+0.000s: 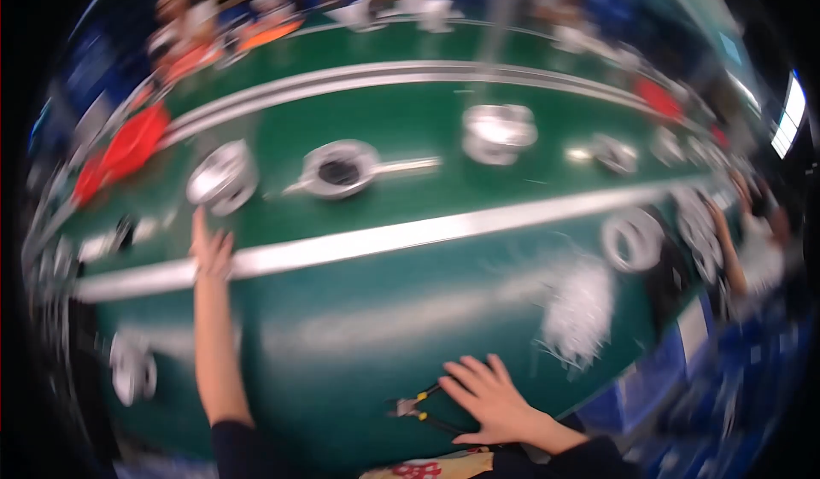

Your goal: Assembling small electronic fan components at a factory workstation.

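Observation:
My left hand [212,248] reaches across the pale metal rail [367,242] with its fingers stretched out. Its index fingertip is just below a silvery-white round housing [224,178] on the green conveyor belt; blur hides whether they touch. My right hand [495,402] lies spread on the green worktable [325,359] near its front edge. Beside its fingers is a pair of cutting pliers [405,406] with black and yellow handles, which partly run up to the hand. Neither hand is closed on anything.
A round white part with a dark centre [339,170] and another silvery housing [499,133] stand on the belt. On the worktable are a heap of thin white strips [581,312], white rings [632,240] and a white part [132,368]. Other people work around the line.

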`<act>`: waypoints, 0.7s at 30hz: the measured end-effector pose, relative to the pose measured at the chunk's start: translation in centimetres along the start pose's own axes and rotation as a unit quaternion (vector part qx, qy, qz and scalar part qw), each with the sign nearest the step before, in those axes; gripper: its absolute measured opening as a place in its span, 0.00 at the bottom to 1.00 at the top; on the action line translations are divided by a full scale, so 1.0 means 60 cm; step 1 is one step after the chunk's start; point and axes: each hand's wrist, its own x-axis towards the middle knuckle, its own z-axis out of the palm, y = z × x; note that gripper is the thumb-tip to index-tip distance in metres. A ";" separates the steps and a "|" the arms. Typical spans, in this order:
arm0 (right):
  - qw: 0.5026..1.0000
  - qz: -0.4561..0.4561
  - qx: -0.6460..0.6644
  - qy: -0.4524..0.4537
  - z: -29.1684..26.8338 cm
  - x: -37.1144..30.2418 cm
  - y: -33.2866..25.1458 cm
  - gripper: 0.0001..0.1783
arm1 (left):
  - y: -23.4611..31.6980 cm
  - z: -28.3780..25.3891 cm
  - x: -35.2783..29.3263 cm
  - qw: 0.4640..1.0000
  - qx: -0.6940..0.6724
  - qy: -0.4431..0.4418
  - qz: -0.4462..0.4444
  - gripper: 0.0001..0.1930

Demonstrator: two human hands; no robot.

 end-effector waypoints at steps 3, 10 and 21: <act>0.999 0.020 -0.012 0.026 -0.005 -0.010 -0.005 0.40 | 0.107 0.078 0.038 0.886 -0.320 0.142 -0.306 0.45; 0.997 -0.004 -0.030 0.074 0.027 0.016 -0.029 0.27 | 0.133 0.078 0.085 0.925 -0.245 0.081 -0.279 0.27; 0.934 0.070 0.182 0.300 -0.103 0.087 0.015 0.14 | 0.320 0.134 -0.207 0.880 -0.255 -0.233 -0.325 0.22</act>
